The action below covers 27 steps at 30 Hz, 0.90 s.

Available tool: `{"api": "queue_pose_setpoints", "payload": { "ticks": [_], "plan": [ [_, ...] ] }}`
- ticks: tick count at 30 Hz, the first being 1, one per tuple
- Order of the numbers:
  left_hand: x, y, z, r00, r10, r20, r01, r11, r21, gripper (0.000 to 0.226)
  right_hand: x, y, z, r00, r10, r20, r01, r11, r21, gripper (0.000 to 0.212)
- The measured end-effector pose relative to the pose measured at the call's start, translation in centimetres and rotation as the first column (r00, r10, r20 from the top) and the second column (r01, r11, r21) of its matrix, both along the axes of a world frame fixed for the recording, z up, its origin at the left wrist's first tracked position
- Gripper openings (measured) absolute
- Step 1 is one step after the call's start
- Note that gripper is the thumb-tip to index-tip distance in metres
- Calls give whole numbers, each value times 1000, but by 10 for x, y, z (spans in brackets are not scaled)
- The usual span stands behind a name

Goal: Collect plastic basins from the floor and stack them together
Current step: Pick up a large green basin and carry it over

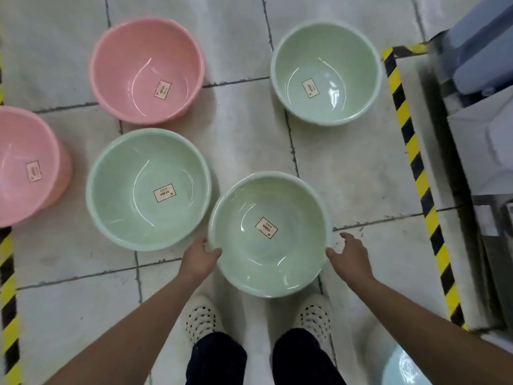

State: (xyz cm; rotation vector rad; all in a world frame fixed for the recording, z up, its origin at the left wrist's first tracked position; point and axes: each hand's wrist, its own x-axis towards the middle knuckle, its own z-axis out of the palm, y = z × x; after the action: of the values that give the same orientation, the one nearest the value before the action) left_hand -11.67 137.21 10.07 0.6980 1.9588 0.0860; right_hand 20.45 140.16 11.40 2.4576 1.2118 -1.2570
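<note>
A green basin (291, 262) sits right in front of my feet, a label inside it. My left hand (200, 258) holds its left rim, thumb hooked over the edge. My right hand (350, 254) is at the right rim with fingers spread, its thumb at the edge. A second green basin (116, 195) lies just left of it, rims nearly touching. A third green basin (352, 87) is at the far right. A pink basin (125, 68) lies at the far left, and another pink basin (16, 151) is cut off by the left edge.
The floor is white tile. Yellow-black hazard tape (416, 168) runs along the right, with grey equipment (477, 129) behind it. More tape (8, 307) lines the left edge. A pale blue basin (402, 368) shows at the bottom right. My white shoes (201, 319) stand below the held basin.
</note>
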Motion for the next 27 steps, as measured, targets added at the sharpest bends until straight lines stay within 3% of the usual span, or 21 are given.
{"api": "queue_pose_setpoints", "payload": {
  "ticks": [4, 9, 14, 20, 27],
  "plan": [
    [7, -7, -55, 994, 98, 41, -97, 995, -25, 52, 12, 0, -58, 991, -129, -23, 128, 991, -50, 74],
    [7, -8, -102, 966, 248, 68, -249, 969, -1, 54, 12, 9, -115, 863, -467, -194, 452, 884, -116, 53],
    [4, -2, -121, 949, 311, 43, -313, 948, 50, 28, 14, 10, -127, 908, -384, -166, 385, 922, -27, 33],
    [20, 32, -61, 948, 298, 111, -314, 934, 171, 26, 35, 29, -72, 905, -371, -208, 398, 912, 104, 35],
    [52, 100, 84, 964, 253, 79, -265, 923, 279, 16, 60, 86, 71, 919, -306, -249, 362, 906, 220, 48]
  ]
}}
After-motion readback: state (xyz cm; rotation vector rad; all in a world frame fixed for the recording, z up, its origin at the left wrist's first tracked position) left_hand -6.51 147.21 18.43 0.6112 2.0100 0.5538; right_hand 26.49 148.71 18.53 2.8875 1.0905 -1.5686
